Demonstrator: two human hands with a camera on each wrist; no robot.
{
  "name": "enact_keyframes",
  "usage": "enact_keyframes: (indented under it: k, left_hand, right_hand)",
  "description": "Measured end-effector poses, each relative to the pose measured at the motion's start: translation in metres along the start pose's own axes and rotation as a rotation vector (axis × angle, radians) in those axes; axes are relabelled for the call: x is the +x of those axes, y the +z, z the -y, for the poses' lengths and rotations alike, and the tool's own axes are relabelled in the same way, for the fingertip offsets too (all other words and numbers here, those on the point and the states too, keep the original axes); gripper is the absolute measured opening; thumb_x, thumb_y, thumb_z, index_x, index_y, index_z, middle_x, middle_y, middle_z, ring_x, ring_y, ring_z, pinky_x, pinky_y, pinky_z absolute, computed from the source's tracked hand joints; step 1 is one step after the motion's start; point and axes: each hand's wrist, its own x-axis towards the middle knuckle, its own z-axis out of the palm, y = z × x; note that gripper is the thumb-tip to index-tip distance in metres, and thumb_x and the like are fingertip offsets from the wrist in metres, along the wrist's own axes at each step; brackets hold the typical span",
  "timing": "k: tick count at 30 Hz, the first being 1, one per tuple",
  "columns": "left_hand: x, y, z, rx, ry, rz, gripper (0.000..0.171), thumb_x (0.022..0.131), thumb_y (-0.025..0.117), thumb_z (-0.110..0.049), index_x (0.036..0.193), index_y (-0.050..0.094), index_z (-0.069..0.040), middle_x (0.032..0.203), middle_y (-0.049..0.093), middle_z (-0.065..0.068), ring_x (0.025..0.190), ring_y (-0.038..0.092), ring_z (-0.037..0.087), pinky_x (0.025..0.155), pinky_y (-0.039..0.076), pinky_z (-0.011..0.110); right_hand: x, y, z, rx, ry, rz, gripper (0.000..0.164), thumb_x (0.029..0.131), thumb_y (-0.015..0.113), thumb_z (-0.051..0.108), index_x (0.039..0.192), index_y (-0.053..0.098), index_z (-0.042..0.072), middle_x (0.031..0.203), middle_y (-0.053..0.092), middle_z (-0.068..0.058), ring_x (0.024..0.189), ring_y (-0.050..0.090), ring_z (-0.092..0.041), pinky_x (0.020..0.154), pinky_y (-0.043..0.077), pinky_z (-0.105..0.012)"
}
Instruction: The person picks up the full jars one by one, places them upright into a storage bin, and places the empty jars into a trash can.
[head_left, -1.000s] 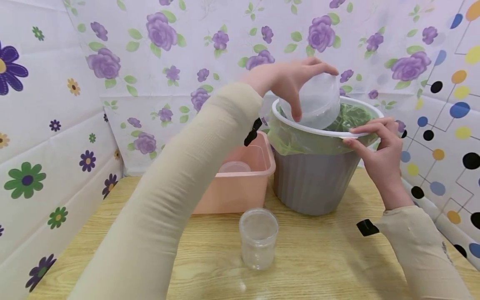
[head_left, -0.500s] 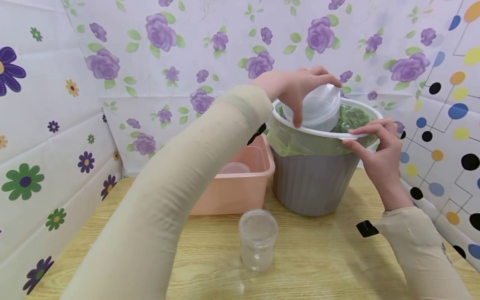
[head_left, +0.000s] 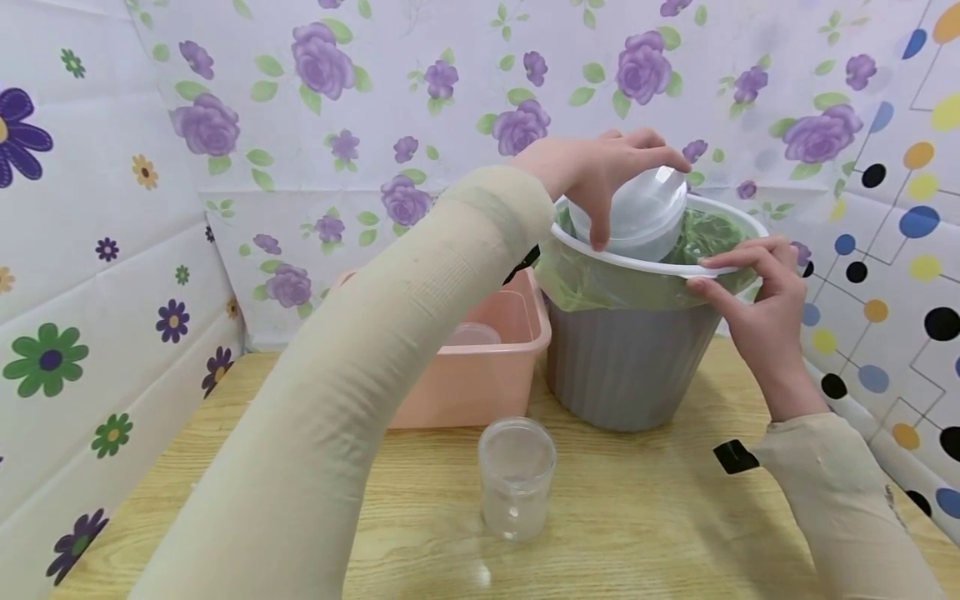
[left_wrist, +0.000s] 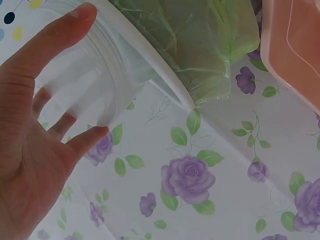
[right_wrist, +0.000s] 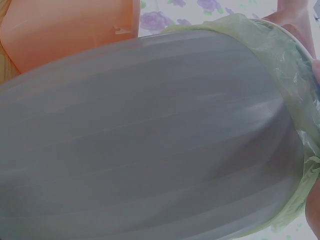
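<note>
Grey and ribbed, the bin (head_left: pixel 630 358) stands near the far right corner of the table (head_left: pixel 420 517), its mouth lined with a green bag (head_left: pixel 600 287) folded over the outside beneath a white rim (head_left: pixel 652 267). Tilted in that mouth, partly below the rim, is the clear container (head_left: pixel 647 212). The left hand (head_left: pixel 592 171) grips it from above, thumb on the near side and fingers spread across the far side, as the left wrist view confirms. The right hand (head_left: pixel 768 308) pinches the rim at the front right between thumb and fingers.

To handle the container well here, the right hand should hold the rim firm, pinning the bag so that it does not slide inward. The left thumb sits just beside the rim, so it would do well to stay clear of that edge and not wedge the container against it. The smooth curved wall probably slips easily; an even grip from both sides seems safer than squeezing with the fingertips alone.

The left forearm reaches over the pink tub (head_left: pixel 461 392), which stands toward the table's far edge and holds a clear round piece (head_left: pixel 474 335). A low elbow might knock the clear jar (head_left: pixel 517 479), mid-table and nearer the person.
</note>
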Motion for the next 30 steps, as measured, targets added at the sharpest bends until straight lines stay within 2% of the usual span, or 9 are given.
enact_keyframes:
  k: [4, 9, 11, 21, 30]
  left_hand:
    - [-0.002, -0.001, -0.001, 0.004, -0.005, 0.013, 0.119, 0.075, 0.087, -0.029, 0.156, 0.001, -0.047, 0.165, -0.002, -0.011, 0.154, 0.007, 0.017, 0.117, 0.036, 0.042]
    - [-0.006, -0.002, -0.002, 0.035, -0.036, 0.056, 0.127, 0.078, 0.084, -0.036, 0.152, -0.019, -0.049, 0.164, -0.024, -0.012, 0.155, -0.014, 0.019, 0.124, 0.023, 0.048]
    - [-0.006, -0.002, -0.002, 0.039, -0.034, 0.062, 0.129, 0.077, 0.083, -0.038, 0.149, -0.023, -0.05, 0.162, -0.029, -0.013, 0.154, -0.019, 0.019, 0.126, 0.018, 0.049]
    - [-0.005, 0.0, 0.002, 0.044, 0.001, 0.05, 0.126, 0.079, 0.082, -0.035, 0.151, -0.02, -0.048, 0.164, -0.025, -0.012, 0.155, -0.017, 0.02, 0.126, 0.018, 0.047]
    - [-0.011, -0.005, 0.005, 0.04, 0.027, 0.0, 0.122, 0.081, 0.081, -0.033, 0.154, -0.015, -0.045, 0.165, -0.02, -0.01, 0.155, -0.015, 0.025, 0.127, 0.012, 0.049]
  right_hand:
    - [0.0, 0.001, 0.001, 0.007, -0.018, -0.001, 0.024, 0.077, 0.082, 0.002, 0.094, 0.07, -0.011, 0.093, 0.053, 0.02, 0.103, 0.044, -0.002, 0.092, 0.029, -0.018]
    - [-0.001, 0.003, 0.001, 0.012, -0.033, 0.006, 0.023, 0.077, 0.082, 0.002, 0.094, 0.071, -0.009, 0.095, 0.053, 0.02, 0.102, 0.044, -0.001, 0.093, 0.03, -0.018]
    - [-0.001, 0.003, 0.001, 0.011, -0.039, 0.007, 0.023, 0.077, 0.082, 0.003, 0.094, 0.071, -0.009, 0.095, 0.053, 0.02, 0.102, 0.044, -0.001, 0.093, 0.03, -0.018]
    - [-0.001, 0.003, 0.001, -0.017, -0.03, 0.011, 0.025, 0.077, 0.082, 0.004, 0.094, 0.07, -0.01, 0.094, 0.051, 0.021, 0.102, 0.043, 0.0, 0.093, 0.028, -0.018]
    - [0.0, 0.004, 0.001, 0.001, -0.047, 0.0, 0.024, 0.077, 0.082, 0.005, 0.093, 0.071, -0.009, 0.094, 0.053, 0.021, 0.102, 0.044, 0.0, 0.094, 0.028, -0.018]
